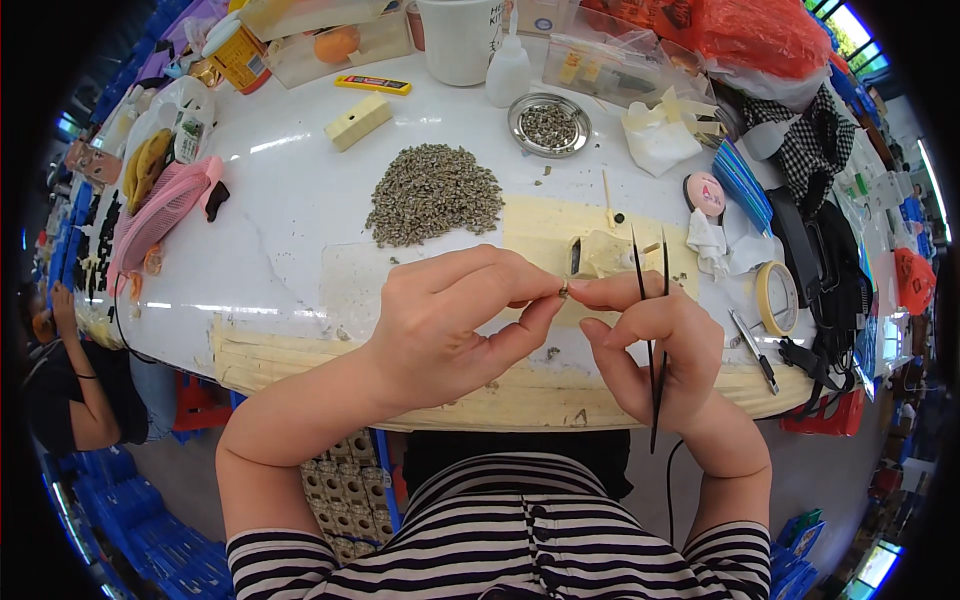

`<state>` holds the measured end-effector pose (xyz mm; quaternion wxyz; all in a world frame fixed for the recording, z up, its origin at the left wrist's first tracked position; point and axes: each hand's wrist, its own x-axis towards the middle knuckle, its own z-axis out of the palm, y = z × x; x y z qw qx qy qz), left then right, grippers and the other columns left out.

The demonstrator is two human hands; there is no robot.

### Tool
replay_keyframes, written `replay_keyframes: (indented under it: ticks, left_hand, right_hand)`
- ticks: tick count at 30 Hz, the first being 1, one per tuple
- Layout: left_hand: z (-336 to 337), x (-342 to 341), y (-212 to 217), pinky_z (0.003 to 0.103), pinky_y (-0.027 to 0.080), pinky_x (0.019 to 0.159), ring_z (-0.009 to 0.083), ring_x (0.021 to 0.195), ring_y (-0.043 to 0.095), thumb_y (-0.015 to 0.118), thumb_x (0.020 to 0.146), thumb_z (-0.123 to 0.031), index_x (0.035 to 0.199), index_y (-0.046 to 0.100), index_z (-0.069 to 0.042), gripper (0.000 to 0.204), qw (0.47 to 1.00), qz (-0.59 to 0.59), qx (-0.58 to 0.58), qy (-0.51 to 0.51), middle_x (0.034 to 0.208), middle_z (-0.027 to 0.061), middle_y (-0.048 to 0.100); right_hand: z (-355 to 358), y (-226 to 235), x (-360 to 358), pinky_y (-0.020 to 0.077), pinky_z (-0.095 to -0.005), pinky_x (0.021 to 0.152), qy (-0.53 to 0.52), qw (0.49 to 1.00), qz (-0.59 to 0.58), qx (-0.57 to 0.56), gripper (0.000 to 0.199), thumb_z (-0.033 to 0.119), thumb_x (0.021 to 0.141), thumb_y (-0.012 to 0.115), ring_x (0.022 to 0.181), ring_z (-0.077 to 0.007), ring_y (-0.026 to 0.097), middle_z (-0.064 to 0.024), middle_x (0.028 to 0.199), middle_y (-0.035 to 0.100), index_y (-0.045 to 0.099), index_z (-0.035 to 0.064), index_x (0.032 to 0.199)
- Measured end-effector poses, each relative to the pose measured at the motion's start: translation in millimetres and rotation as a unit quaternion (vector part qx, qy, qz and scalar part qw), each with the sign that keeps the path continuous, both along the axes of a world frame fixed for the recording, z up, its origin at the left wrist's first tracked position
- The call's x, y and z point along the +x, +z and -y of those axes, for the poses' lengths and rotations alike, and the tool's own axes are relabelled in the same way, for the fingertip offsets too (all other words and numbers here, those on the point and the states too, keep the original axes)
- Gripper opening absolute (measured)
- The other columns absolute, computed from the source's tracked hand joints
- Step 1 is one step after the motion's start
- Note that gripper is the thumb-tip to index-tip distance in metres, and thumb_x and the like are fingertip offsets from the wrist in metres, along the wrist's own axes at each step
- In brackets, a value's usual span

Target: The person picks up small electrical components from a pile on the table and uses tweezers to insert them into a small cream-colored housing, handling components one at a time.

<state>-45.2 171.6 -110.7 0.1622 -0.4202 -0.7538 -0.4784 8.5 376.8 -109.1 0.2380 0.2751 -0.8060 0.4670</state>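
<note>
Between the thumb and index finger of my left hand (pixel 440 325) is pinched a tiny brass-coloured metal part (pixel 564 290). The index fingertip of my right hand (pixel 665 345) touches this part from the right. Black tweezers (pixel 651 365) lie through the fingers of my right hand, their two points facing away from me. Just beyond my hands spreads a heap of small grey-brown metal parts (pixel 435 195). Farther back, a round metal dish (pixel 515 130) holds more such pieces. Fine detail of the pinched part is too small to make out.
Masking tape (pixel 776 298) and a utility knife (pixel 753 350) lie at right. Behind stand a white squeeze bottle (pixel 509 72), a white bucket (pixel 455 40) and a yellow-cream block (pixel 358 122). A pink mesh bag (pixel 160 220) is at left. Another person's arm (pixel 88 375) shows far left.
</note>
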Motion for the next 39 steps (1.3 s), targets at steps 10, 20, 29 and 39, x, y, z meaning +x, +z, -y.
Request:
replay_keyframes:
  ticks: [10,20,29,39]
  left_hand:
    - [1.2,-0.2,-1.7,0.025,0.055,0.060,0.0160,0.068,0.070,0.078,0.075,0.008,0.094,0.072,0.002,0.021,1.000,0.008,-0.007,0.002,0.080,0.0102,0.071]
    - [0.5,1.0,-1.6,0.026,0.056,0.062,0.0178,0.070,0.071,0.079,0.075,0.008,0.094,0.073,0.001,0.021,1.000,0.002,-0.007,0.005,0.081,0.0108,0.072]
    - [0.4,1.2,-3.9,0.026,0.058,0.062,0.0195,0.075,0.073,0.079,0.073,0.007,0.097,0.075,0.000,0.026,1.000,-0.015,0.004,-0.015,0.090,0.0119,0.073]
    - [1.2,1.9,-2.9,0.026,0.058,0.062,0.0187,0.075,0.072,0.079,0.073,0.007,0.097,0.075,-0.001,0.026,1.000,-0.009,0.008,-0.018,0.090,0.0118,0.073]
  right_hand:
    - [0.9,-3.7,-1.8,0.0551,-0.0292,0.063,-0.002,0.999,-0.042,0.010,0.025,-0.011,0.073,0.076,0.073,-0.0235,0.069,-0.0194,0.096,0.074,0.058,0.0026,0.083]
    - [1.3,-3.8,-0.8,0.0553,-0.0291,0.065,-0.016,1.000,-0.012,-0.003,0.023,-0.012,0.074,0.075,0.075,-0.0242,0.071,-0.0183,0.095,0.074,0.059,0.0025,0.082]
    - [3.4,-2.4,4.4,0.0558,-0.0278,0.078,0.026,0.977,0.178,-0.117,0.018,-0.012,0.082,0.069,0.088,-0.0187,0.071,-0.0134,0.094,0.071,0.056,0.0014,0.085]
    - [-2.3,-4.5,3.6,0.0534,-0.0270,0.082,0.063,0.962,0.203,-0.174,0.018,-0.010,0.086,0.067,0.093,-0.0161,0.069,-0.0145,0.100,0.071,0.053,0.0013,0.092]
